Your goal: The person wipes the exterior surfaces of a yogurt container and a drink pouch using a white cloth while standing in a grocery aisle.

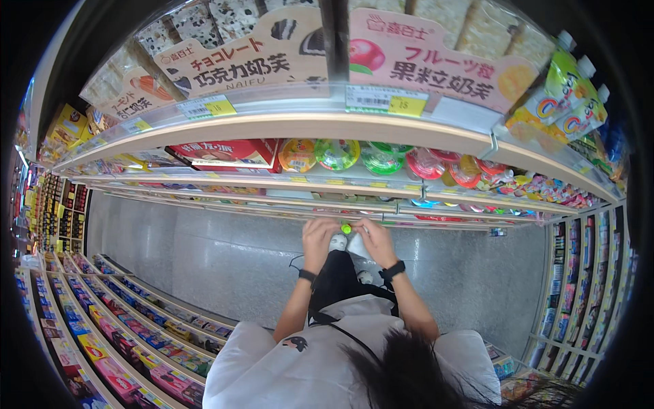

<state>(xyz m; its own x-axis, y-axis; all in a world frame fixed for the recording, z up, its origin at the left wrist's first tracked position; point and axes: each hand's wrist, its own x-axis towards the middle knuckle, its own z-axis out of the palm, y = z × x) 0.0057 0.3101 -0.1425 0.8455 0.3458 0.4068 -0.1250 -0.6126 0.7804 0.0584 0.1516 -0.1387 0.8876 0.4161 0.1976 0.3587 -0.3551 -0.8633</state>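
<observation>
My left hand [321, 240] and my right hand [375, 243] meet in front of my body, over the floor by the shelf. Between their fingertips is a small, round, bright green thing [346, 229], too small to name. The fingers of both hands are bent and closed in around it from either side. Below the right fingers a plain white shape [359, 247] shows, partly hidden; what it is I cannot make out. Both wrists wear black bands.
Close ahead, a shelf [286, 117] juts out, carrying packaged sweets and spouted pouches [562, 92]. Lower tiers hold jelly cups [337, 154] and a red box [225, 154]. Packed shelves [129, 327] stand behind left, with more racks [579, 273] to the right. Grey floor [204, 252] lies between.
</observation>
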